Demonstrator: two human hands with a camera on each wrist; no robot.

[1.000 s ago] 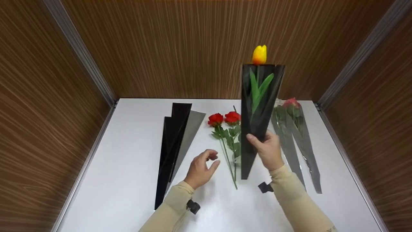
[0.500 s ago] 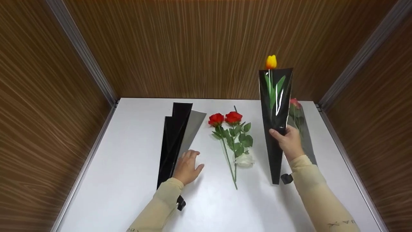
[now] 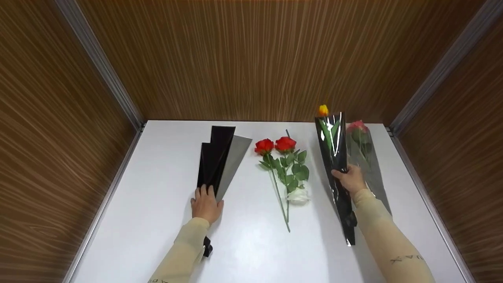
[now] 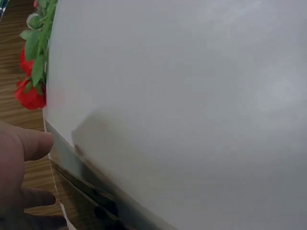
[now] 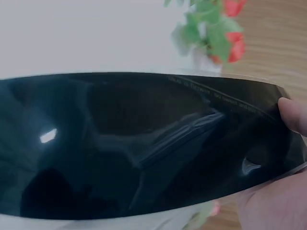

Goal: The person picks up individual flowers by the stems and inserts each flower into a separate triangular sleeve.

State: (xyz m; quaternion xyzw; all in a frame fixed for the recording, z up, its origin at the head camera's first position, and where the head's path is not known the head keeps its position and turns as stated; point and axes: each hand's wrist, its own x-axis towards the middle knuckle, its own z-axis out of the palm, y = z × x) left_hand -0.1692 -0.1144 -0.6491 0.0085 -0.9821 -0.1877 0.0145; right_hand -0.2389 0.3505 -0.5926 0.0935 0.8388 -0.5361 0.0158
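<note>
My right hand [image 3: 351, 181] grips a black flower sleeve [image 3: 334, 165] round its middle, thumb on the front. Out of its top pokes a yellow-orange tulip [image 3: 323, 110], its green leaves showing through the film. The black film [image 5: 120, 143] fills much of the right wrist view. At the left, my left hand [image 3: 206, 205] lies with extended fingers over the lower part of several flat sleeves, black ones [image 3: 220, 153] and a grey one [image 3: 235, 161]. From the left wrist view I cannot tell whether these fingers touch them.
Two red roses [image 3: 285, 144] and a white rose [image 3: 298, 195] lie mid-table. At the right lies a wrapped pink rose [image 3: 357, 126], partly behind the held sleeve. Wood-grain panels [image 3: 251, 59] enclose the white table [image 3: 251, 259] at back and sides.
My right hand has moved right with the wrapped tulip, which has come down toward the table. My left hand has moved left, from beside the flat sleeves to over their lower part.
</note>
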